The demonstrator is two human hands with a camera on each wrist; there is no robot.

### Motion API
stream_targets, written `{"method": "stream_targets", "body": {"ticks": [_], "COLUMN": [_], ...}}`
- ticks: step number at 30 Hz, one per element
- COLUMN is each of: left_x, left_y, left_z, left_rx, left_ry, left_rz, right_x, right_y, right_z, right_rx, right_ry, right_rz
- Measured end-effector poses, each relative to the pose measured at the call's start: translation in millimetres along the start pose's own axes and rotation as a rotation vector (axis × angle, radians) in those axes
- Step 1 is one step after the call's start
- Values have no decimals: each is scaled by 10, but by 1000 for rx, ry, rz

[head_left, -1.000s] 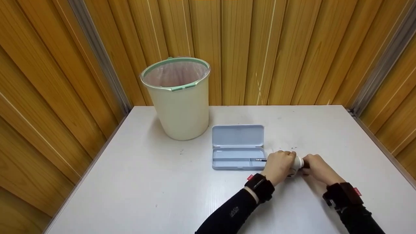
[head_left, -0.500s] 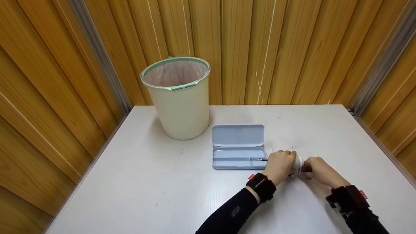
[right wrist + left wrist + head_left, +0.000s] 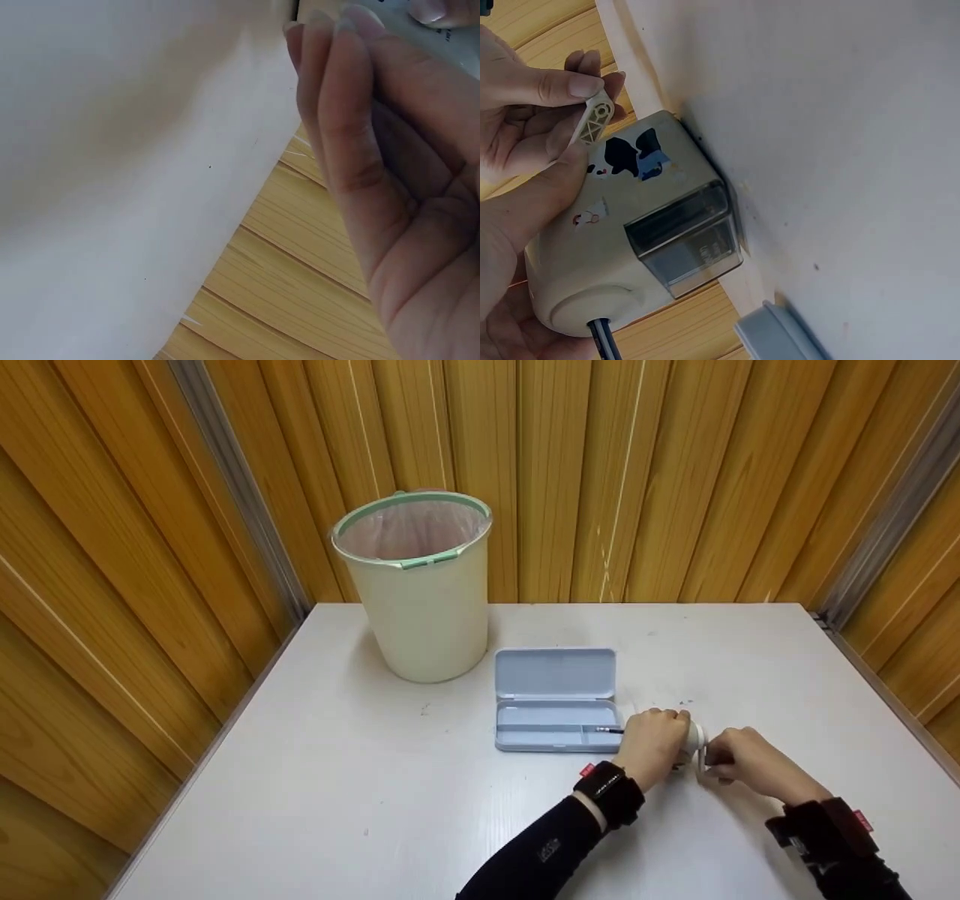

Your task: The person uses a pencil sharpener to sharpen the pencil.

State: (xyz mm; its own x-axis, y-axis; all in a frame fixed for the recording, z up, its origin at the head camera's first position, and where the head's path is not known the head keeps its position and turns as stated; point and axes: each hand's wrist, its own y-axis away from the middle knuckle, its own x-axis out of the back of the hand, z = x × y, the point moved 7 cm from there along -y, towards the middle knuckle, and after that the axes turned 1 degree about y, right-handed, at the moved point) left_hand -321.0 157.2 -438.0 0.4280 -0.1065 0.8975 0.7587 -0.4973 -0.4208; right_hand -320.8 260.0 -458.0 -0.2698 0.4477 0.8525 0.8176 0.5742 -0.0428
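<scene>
A cream crank pencil sharpener [image 3: 693, 737] stands on the white table [image 3: 420, 810], right of the pencil case. My left hand [image 3: 654, 741] grips its body. My right hand [image 3: 729, 761] pinches the crank handle [image 3: 592, 124] at its right end. A dark pencil [image 3: 608, 730] sticks out of the sharpener's left side, over the case. The left wrist view shows the sharpener body [image 3: 622, 247] with its clear shavings drawer, the pencil [image 3: 600, 337] entering it, and my right fingers [image 3: 540, 86] on the handle. In the right wrist view only curled right fingers [image 3: 352, 142] show.
An open light-blue pencil case [image 3: 556, 701] lies just left of my hands, its lid flat toward the wall. A cream bin [image 3: 420, 592] with a green rim and pink liner stands at the back left. Wooden panel walls enclose the table on three sides.
My right hand has shifted a little right and toward me with the crank handle. The left hand stays on the sharpener, and the view has shifted slightly.
</scene>
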Motion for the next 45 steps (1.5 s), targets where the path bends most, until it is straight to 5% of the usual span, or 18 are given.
{"method": "stream_targets", "body": {"ticks": [9,23,45], "left_x": [7,5,-10], "left_y": [-18,-26,-22], "left_z": [13,0,-25], "left_rx": [9,-1,-29], "left_ry": [-1,9,48], "left_rz": [8,9,1], "right_x": [108,318,443], "right_y": [80,129,264], "right_z": [-152,-294,-320], "right_rx": [4,76,152], "right_ry": [-8,11,83], "right_rz": [-33,44,448]}}
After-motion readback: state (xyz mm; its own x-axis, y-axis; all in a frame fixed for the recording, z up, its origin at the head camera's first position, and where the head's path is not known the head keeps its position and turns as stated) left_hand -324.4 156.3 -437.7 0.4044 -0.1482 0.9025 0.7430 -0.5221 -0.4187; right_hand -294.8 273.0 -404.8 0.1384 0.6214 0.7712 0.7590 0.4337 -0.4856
